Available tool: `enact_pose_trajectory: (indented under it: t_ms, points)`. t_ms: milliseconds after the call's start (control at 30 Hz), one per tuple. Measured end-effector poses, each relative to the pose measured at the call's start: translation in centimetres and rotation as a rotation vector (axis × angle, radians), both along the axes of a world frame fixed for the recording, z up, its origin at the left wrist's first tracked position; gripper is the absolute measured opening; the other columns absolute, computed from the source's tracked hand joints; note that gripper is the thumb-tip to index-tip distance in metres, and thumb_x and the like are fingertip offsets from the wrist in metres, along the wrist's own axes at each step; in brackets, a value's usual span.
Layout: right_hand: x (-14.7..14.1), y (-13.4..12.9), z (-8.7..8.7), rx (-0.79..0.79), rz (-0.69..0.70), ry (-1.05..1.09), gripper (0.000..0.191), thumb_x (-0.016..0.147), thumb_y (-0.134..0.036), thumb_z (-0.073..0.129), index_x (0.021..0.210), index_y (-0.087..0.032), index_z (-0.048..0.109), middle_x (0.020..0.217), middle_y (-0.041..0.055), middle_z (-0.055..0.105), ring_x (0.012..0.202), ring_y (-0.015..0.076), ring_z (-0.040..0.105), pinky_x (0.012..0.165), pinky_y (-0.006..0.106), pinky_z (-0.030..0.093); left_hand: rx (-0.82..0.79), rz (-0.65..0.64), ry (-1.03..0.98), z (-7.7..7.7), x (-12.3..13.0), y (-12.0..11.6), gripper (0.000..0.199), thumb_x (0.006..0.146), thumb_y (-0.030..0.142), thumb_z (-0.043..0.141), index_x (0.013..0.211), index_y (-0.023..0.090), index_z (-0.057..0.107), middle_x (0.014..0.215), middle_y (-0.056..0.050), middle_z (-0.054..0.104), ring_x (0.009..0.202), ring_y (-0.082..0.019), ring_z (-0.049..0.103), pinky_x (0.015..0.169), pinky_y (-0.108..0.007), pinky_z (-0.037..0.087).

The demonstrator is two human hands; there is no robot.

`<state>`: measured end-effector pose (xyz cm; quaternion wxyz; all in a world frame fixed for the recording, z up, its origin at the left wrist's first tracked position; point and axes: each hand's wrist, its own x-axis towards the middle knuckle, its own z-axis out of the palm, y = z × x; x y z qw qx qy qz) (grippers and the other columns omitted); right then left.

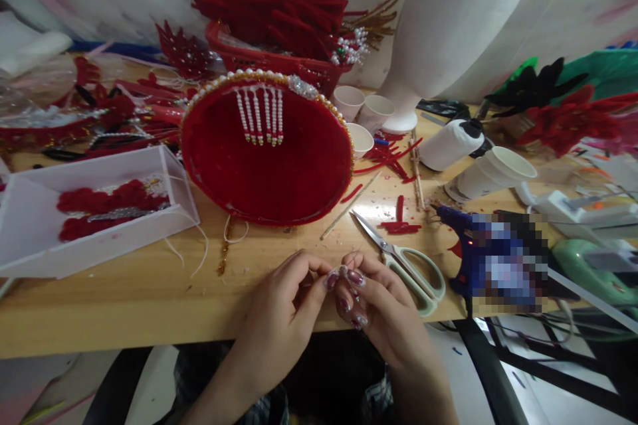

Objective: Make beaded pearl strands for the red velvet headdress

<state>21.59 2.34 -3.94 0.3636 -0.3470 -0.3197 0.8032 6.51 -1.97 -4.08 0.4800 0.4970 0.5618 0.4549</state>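
At the left of the table (149,312) stands a white box (114,246) with fuzzy red pieces (107,200) inside; to its right, a round red panel (269,179) edged with beads leans up, short bead strings (274,116) on its upper part, a red basket (309,70) behind it; below the panel, the left hand (286,309) reaches in from the lower left, forearm slanting up, index finger bent, thumb stretched toward the right; its thumb and index finger make a narrow pinch on a tiny pale piece (341,271), too small to make out, which sits between the two hands' fingertips near the table's front edge; the right hand (386,309) comes from the lower right, its thumb pointing left, the other fingers curled inward, the tips closed narrowly on the same piece; a thin strand (355,255) rises just above them; right of this hand lie scissors (389,252), points toward the upper left; farther right are a white thread cone (443,146), a blue tool (461,239), partly blurred out, and a paper cup (486,176).
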Motion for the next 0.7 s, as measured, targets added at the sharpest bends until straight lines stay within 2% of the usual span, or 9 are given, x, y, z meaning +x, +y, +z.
enact_pose_trajectory:
  t_ms: [133, 333, 433, 533, 700]
  points:
    - [0.4, -0.3, -0.1, 0.035, 0.001, 0.004, 0.018, 0.089, -0.034, 0.076, 0.086, -0.020, 0.064, 0.064, -0.0034, 0.063, 0.049, 0.0056, 0.048, 0.049, 0.016, 0.038, 0.012, 0.035, -0.064, 0.1, -0.1, 0.0, 0.014, 0.099, 0.029, 0.056, 0.088, 0.026, 0.064, 0.081, 0.004, 0.068, 0.074, -0.012, 0.067, 0.067, -0.021, 0.050]
    - [0.6, -0.9, -0.4, 0.191, -0.057, -0.081, 0.015, 0.093, -0.036, 0.073, 0.099, -0.023, 0.072, 0.069, -0.0028, 0.066, 0.057, 0.0067, 0.056, 0.056, 0.016, 0.045, 0.079, 0.034, -0.034, 0.1, -0.5, 0.0, 0.015, 0.099, 0.023, 0.056, 0.088, 0.025, 0.065, 0.082, 0.006, 0.066, 0.075, -0.010, 0.063, 0.068, -0.019, 0.048]
    - [0.2, -1.0, -0.5, 0.265, -0.158, -0.154, 0.018, 0.094, -0.040, 0.070, 0.092, -0.022, 0.073, 0.065, -0.0038, 0.064, 0.056, 0.0062, 0.056, 0.056, 0.015, 0.045, 0.127, 0.041, 0.019, 0.1, -0.6, 0.0, 0.015, 0.099, 0.020, 0.056, 0.090, 0.026, 0.065, 0.082, 0.006, 0.065, 0.075, -0.010, 0.063, 0.068, -0.018, 0.047]
    - [-0.3, -1.1, -0.6, 0.304, -0.252, -0.222, 0.019, 0.094, -0.039, 0.071, 0.086, -0.022, 0.072, 0.060, -0.0051, 0.062, 0.050, 0.0047, 0.053, 0.051, 0.013, 0.042, 0.211, 0.049, 0.087, 0.3, -0.5, -0.1, 0.018, 0.098, 0.013, 0.055, 0.090, 0.026, 0.065, 0.084, 0.007, 0.065, 0.079, -0.009, 0.063, 0.072, -0.017, 0.047]
    - [-0.5, -1.6, -0.5, 0.321, -0.294, -0.272, 0.021, 0.092, -0.036, 0.074, 0.078, -0.020, 0.070, 0.055, -0.0047, 0.064, 0.046, 0.0040, 0.051, 0.046, 0.012, 0.040, 0.304, 0.051, 0.126, 0.5, 0.0, -0.2, 0.021, 0.097, 0.006, 0.054, 0.090, 0.024, 0.062, 0.085, 0.007, 0.064, 0.080, -0.008, 0.062, 0.073, -0.016, 0.047]
